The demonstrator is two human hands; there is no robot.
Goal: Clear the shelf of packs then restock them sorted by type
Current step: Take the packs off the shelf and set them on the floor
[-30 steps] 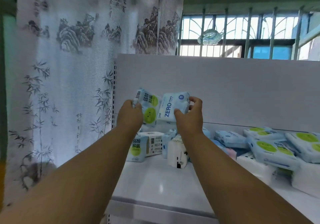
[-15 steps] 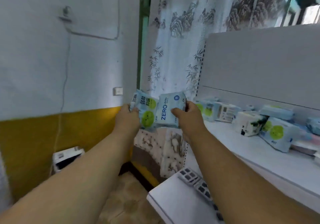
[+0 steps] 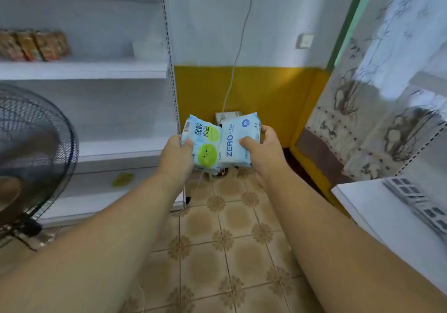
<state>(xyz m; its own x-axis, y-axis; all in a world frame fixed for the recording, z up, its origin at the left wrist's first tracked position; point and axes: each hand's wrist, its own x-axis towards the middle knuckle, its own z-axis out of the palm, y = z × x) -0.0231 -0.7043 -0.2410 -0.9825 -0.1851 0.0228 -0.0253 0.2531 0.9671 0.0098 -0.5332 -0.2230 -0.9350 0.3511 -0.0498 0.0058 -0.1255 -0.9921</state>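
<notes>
My left hand [image 3: 176, 155] grips a light blue pack with green circles [image 3: 204, 143] by its left edge. My right hand [image 3: 262, 150] grips a light blue pack printed ZERO LEAKS [image 3: 238, 141] by its right side, thumb across the front. Both packs are held side by side, touching, out in front of me above the tiled floor. The shelf the packs came from shows only as a white corner [image 3: 377, 213] at the right.
A white shelving unit [image 3: 84, 71] stands at the left with brown packets [image 3: 31, 45] on an upper board. A black fan [image 3: 31, 153] stands at the far left. Ahead is a yellow-and-white wall with a cable [image 3: 238, 54]; a patterned curtain [image 3: 387, 95] hangs at the right.
I have turned left, away from the stocked shelf; it slid out to the right and the other shelving and the fan came into view. Both hands kept hold of their packs.
</notes>
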